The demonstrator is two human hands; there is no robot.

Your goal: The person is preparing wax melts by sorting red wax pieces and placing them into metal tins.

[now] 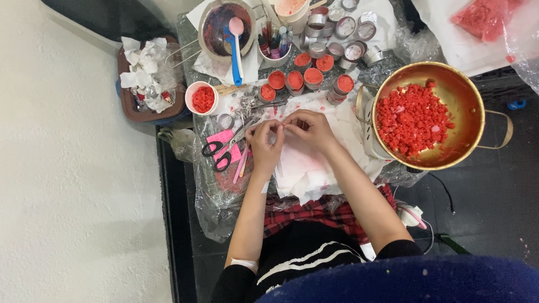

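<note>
My left hand (265, 143) and my right hand (306, 130) meet fingertip to fingertip over crumpled white paper (314, 168) on the small work surface. They pinch something very small between them; I cannot tell what it is. Just beyond my hands stand several small round tins filled with red wax (296, 79), and further back several empty metal tins (337, 33). Black-handled scissors (222, 148) lie on a pink note left of my left hand.
A gold pot (466, 106) of red wax bits sits at the right. A white cup (202, 98) of red bits and a brown bin (147, 78) of tissue stand at left. A stained pot with a blue spoon (234, 47) is at the back.
</note>
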